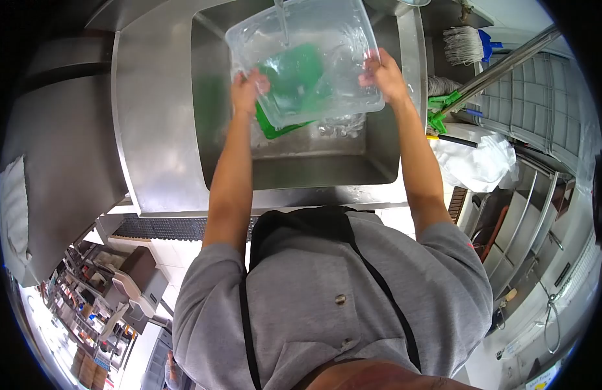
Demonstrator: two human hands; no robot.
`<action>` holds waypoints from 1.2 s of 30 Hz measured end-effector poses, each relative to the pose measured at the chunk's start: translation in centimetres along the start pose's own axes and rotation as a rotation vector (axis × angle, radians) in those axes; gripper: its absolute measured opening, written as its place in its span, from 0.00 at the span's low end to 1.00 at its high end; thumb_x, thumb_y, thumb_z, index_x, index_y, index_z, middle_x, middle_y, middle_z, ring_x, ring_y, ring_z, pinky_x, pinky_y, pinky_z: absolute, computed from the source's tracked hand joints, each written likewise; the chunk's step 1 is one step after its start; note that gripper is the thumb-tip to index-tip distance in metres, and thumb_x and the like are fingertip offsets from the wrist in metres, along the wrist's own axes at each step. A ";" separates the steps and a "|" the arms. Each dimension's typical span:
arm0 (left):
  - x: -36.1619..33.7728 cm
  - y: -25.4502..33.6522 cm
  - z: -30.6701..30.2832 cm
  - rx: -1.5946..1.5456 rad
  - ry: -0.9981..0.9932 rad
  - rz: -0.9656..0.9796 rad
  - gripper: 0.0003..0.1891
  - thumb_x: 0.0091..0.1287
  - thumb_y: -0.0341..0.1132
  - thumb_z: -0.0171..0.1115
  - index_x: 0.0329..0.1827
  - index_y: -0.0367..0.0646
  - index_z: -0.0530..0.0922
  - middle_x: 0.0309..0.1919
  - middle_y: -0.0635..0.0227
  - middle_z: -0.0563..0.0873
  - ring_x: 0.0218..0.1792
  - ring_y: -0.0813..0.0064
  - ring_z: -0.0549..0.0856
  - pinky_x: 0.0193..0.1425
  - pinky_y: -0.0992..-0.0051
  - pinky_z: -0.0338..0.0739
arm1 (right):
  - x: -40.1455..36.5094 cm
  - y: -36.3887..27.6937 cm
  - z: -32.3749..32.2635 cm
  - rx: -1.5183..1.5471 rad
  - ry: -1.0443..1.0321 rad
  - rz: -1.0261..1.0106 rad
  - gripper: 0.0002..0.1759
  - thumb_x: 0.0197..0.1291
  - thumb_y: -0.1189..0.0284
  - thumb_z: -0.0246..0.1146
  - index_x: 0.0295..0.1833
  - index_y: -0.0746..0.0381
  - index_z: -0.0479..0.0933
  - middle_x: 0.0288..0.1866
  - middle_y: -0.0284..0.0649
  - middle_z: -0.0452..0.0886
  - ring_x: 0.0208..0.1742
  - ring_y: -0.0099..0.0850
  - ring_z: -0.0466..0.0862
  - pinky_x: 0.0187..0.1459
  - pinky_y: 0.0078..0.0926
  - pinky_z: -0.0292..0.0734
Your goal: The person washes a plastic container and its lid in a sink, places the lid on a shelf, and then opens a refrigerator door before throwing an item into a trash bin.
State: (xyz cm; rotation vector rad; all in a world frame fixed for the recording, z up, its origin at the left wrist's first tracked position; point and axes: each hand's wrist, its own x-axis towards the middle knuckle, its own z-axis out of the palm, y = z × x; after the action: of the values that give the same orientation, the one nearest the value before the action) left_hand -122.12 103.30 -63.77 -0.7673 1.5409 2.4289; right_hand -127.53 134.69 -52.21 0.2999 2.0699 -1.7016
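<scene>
A clear plastic container [343, 71] is tilted over the steel sink [301, 170], and water from the tap [282, 19] runs into it. My left hand [250, 91] is closed on its left edge, while my right hand [382, 77] grips its right edge, fingers wrapped round the rim. Beneath the container lies a green object [273, 130], partly seen through the clear plastic; its full shape is hidden. Water splashes on the sink floor just below the container.
A steel counter [148, 110] borders the sink on the left. At the right are a mop head [462, 45], green-ended poles [437, 120], a white plastic bag [476, 159] and a wire rack [541, 97]. Shelves with items stand at the lower left.
</scene>
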 end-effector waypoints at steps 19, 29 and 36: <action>-15.0 6.8 -1.9 1.063 0.239 -0.113 0.13 0.64 0.33 0.50 0.48 0.34 0.72 0.28 0.45 0.82 0.32 0.51 0.84 0.36 0.55 0.77 | 0.5 11.4 5.5 0.189 -0.304 0.408 0.26 0.60 0.77 0.52 0.66 0.66 0.61 0.44 0.48 0.79 0.33 0.36 0.82 0.37 0.33 0.81; -13.9 5.7 -2.9 1.113 0.484 0.278 0.22 0.69 0.47 0.49 0.59 0.40 0.67 0.36 0.45 0.83 0.39 0.39 0.80 0.44 0.50 0.73 | 7.7 11.5 11.3 0.534 -0.234 -0.033 0.16 0.58 0.82 0.51 0.51 0.63 0.75 0.37 0.42 0.81 0.32 0.28 0.80 0.36 0.24 0.77; -7.8 3.3 0.7 1.047 0.520 0.149 0.38 0.67 0.61 0.43 0.60 0.29 0.67 0.57 0.41 0.74 0.60 0.47 0.72 0.61 0.59 0.67 | 4.1 9.3 5.3 0.530 0.122 -0.094 0.17 0.53 0.84 0.54 0.49 0.63 0.76 0.36 0.38 0.81 0.36 0.28 0.80 0.38 0.26 0.75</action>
State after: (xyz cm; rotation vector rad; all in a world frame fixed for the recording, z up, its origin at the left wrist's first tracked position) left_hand -116.97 103.41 -56.99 -1.0472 2.7092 1.1351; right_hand -126.09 131.14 -62.99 0.4832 1.6970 -2.3262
